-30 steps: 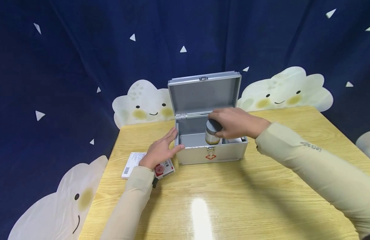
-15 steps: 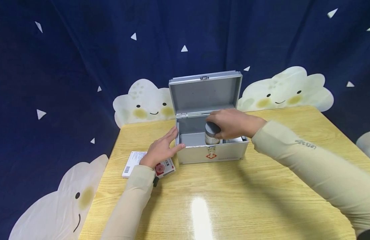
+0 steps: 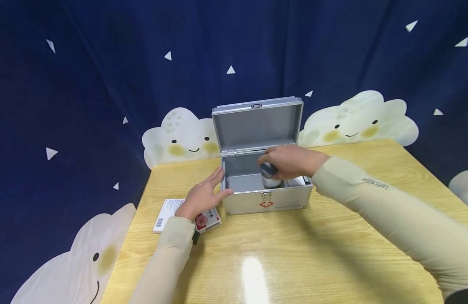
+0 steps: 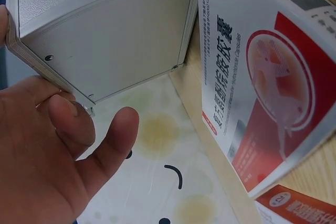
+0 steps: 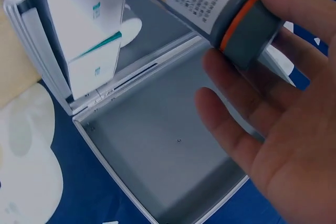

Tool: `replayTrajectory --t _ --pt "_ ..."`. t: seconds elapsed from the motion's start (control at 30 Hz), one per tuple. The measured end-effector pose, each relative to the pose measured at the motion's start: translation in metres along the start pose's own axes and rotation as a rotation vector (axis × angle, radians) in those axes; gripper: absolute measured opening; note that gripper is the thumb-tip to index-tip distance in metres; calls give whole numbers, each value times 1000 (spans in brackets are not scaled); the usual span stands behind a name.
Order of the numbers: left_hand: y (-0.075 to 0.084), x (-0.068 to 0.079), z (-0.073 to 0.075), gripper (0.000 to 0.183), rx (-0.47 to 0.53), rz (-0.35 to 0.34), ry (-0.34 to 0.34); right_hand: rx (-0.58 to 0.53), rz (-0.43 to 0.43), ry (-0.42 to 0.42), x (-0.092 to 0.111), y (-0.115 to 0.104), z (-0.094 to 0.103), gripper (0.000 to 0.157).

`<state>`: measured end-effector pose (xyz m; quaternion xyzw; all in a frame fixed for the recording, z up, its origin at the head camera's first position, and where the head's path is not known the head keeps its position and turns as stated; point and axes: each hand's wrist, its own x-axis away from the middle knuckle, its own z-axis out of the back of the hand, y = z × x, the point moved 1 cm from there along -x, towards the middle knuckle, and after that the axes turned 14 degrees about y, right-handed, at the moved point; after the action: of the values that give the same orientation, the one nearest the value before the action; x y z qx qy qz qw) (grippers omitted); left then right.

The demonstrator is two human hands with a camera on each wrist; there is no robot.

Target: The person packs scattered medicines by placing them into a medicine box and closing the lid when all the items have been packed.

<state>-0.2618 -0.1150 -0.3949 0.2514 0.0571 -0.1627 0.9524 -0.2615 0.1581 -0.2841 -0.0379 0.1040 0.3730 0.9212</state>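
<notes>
I watch the right hand (image 3: 288,161) pinch a jar (image 3: 271,183) by its dark lid (image 5: 253,35), in the mouth of the metal case (image 3: 243,203), just behind its front wall. The left hand (image 3: 203,196), thumb spread from straight fingers, touches the case's left edge; two medicine boxes (image 3: 209,220) lie left of the case.
</notes>
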Motion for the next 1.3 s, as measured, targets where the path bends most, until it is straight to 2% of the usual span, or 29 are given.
replayTrajectory --t 0.13,0.3,0.5,0.73,1.03,1.3 --pt "-2 2 0 84 3 5 -1 13 1 -23 -8 1 -2 44" --pt "-4 3 0 84 13 16 -9 29 -6 -75 -16 -2 -2 47" --pt "-6 2 2 85 8 23 -8 41 6 -98 -24 -7 -8 47" --pt "-5 0 1 85 4 29 -14 42 1 -138 -26 -5 -20 46" --pt "1 -7 4 86 -46 -3 -19 53 1 -114 -28 4 -21 46" --pt "1 -3 1 87 -16 19 -13 37 -2 -156 -28 4 -30 50"
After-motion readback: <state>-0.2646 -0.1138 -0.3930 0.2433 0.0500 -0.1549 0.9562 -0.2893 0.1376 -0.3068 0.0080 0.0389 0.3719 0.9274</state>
